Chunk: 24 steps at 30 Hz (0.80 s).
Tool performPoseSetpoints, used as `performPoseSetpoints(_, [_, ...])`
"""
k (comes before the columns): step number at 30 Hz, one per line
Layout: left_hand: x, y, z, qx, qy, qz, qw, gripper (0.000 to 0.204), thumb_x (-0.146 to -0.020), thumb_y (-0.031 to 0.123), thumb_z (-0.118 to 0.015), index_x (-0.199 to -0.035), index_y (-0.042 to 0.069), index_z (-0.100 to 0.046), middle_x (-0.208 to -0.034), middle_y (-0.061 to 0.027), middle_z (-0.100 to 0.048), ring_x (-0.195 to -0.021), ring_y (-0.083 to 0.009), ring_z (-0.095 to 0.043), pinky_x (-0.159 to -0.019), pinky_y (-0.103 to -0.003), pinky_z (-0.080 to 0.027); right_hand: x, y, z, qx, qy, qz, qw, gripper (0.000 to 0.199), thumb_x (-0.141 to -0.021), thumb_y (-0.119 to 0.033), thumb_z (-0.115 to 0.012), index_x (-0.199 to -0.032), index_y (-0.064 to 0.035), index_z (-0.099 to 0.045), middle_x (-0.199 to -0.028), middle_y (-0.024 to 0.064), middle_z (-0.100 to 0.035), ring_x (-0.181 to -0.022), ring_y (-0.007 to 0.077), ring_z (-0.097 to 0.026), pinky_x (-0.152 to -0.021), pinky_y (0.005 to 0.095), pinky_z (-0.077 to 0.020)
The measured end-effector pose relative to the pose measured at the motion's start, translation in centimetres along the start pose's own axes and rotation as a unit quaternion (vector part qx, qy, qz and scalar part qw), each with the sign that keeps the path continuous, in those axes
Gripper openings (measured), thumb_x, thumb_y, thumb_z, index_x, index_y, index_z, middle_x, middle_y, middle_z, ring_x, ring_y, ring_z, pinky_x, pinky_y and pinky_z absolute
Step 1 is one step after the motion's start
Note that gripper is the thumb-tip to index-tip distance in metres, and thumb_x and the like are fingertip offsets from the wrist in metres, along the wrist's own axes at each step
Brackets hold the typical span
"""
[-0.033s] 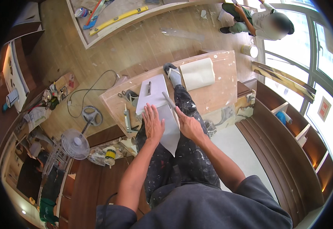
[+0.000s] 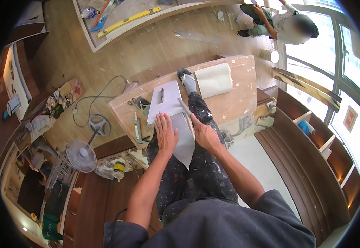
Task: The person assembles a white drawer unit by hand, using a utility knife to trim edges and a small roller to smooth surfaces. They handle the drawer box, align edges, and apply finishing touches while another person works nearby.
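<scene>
A light grey sheet (image 2: 183, 138) lies across my lap and tapers to a point toward me. My left hand (image 2: 166, 134) rests flat along its left side, fingers stretched out. At its right edge, my right hand (image 2: 207, 134) is closed around a narrow grey bar-shaped tool (image 2: 184, 107), its exact kind unclear. The tool's far end points forward and left, over the sheet's far part. Just beyond sits a pale board (image 2: 164, 102) with a small dark tool (image 2: 161, 95) on it.
The wooden work platform (image 2: 242, 95) holds a cream paper sheet (image 2: 214, 80), scissors (image 2: 132, 101) and a caulking gun (image 2: 137, 128). A fan (image 2: 81, 155) stands left. Open shelving (image 2: 316, 136) lines the right. Another person (image 2: 293, 27) is at the far right.
The bar-shaped tool in my right hand has shifted slightly to the right and changed its angle. My left hand and the sheet stay in place.
</scene>
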<state>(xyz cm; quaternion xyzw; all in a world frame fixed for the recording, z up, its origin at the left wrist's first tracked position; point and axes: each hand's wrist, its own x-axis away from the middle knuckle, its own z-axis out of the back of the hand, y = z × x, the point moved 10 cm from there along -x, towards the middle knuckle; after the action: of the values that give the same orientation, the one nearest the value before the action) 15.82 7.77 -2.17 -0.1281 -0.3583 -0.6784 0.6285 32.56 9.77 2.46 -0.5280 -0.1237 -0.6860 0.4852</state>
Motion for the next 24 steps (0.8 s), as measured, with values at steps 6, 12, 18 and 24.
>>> performPoseSetpoints(6, [0.6, -1.8, 0.3, 0.030, 0.032, 0.061, 0.997, 0.091, -0.087, 0.026, -0.068, -0.153, -0.009, -0.016, -0.161, -0.0308, -0.008, -0.151, -0.0430, -0.011, -0.122, -0.053, -0.013, 0.5, -1.1, 0.0, 0.013, 0.006, 0.020, 1.000, 0.051, -0.096, -0.019, -0.046, -0.147, -0.0147, -0.044, -0.082, 0.0304, -0.066, -0.077, 0.0476, -0.066, -0.071, 0.0566, -0.0514])
performPoseSetpoints(12, [0.8, -5.9, 0.9, 0.063, 0.070, 0.128, 0.987, 0.088, -0.088, 0.024, -0.067, -0.152, -0.010, -0.017, -0.160, -0.0313, -0.011, -0.150, -0.0428, -0.015, -0.121, -0.052, -0.017, -2.4, -0.3, 0.5, 0.042, 0.023, 0.005, 0.999, 0.052, -0.097, -0.019, -0.047, -0.149, -0.0167, -0.042, -0.083, 0.0304, -0.067, -0.078, 0.0468, -0.067, -0.073, 0.0573, -0.0510])
performPoseSetpoints(18, [3.5, -14.3, -3.0, 0.195, 0.055, 0.254, 0.946, 0.079, -0.091, 0.025, -0.064, -0.150, -0.011, -0.024, -0.157, -0.0322, -0.024, -0.147, -0.0424, -0.025, -0.120, -0.042, -0.025, -2.0, -1.1, 0.1, 0.095, 0.001, 0.020, 0.995, 0.055, -0.097, -0.020, -0.047, -0.150, -0.0122, -0.039, -0.080, 0.0289, -0.068, -0.075, 0.0458, -0.068, -0.072, 0.0557, -0.0524])
performPoseSetpoints(24, [7.1, -17.2, -5.0, 0.298, -0.043, 0.310, 0.902, 0.071, -0.092, 0.023, -0.062, -0.150, -0.006, -0.032, -0.152, -0.0280, -0.037, -0.144, -0.0388, -0.034, -0.118, -0.041, -0.030, -0.8, -4.2, -0.3, 0.124, -0.002, 0.034, 0.992, 0.056, -0.096, -0.017, -0.049, -0.151, -0.0148, -0.038, -0.078, 0.0292, -0.066, -0.072, 0.0474, -0.066, -0.069, 0.0566, -0.0508])
